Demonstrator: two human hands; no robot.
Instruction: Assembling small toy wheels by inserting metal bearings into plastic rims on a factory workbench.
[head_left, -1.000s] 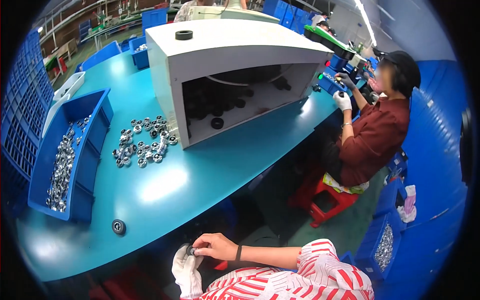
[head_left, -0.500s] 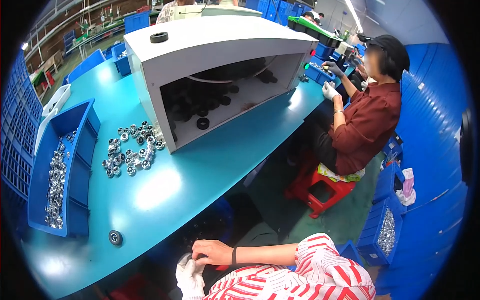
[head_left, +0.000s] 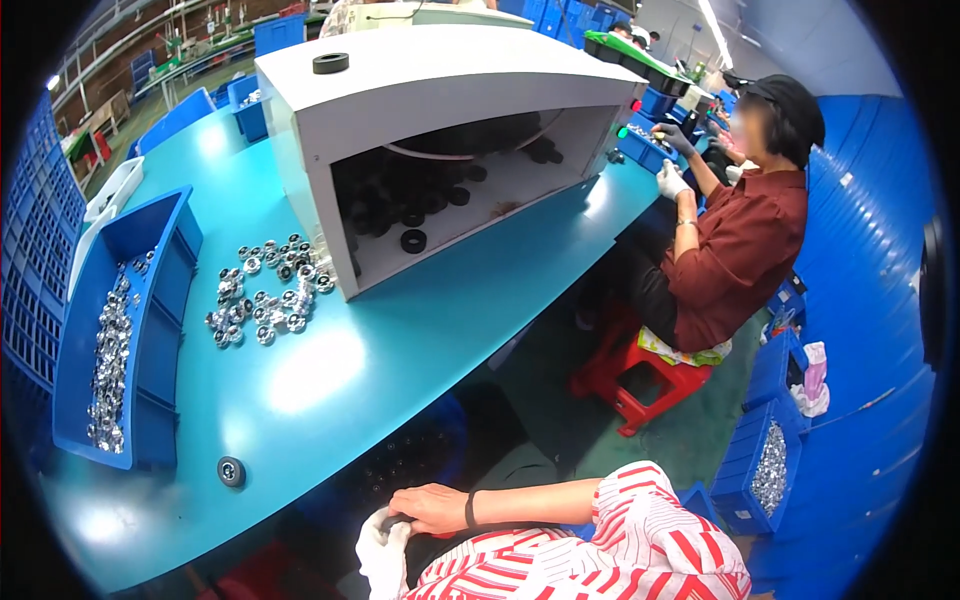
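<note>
Below the counter [head_left: 330,390] edge, both hands — right hand [head_left: 432,507], gloved left hand [head_left: 385,548] — grip a dark part [head_left: 393,521]; it could slip floorward.

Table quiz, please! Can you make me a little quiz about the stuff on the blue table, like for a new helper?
1. True or false: the shiny rings are piled inside the white box.
2. What sits on top of the white box? A) a black ring B) a glove C) a cup
3. Fill in: the blue tray on the table holds ___ metal parts.

Key: 1 false, they lie beside it; 2 A; 3 shiny.
</note>
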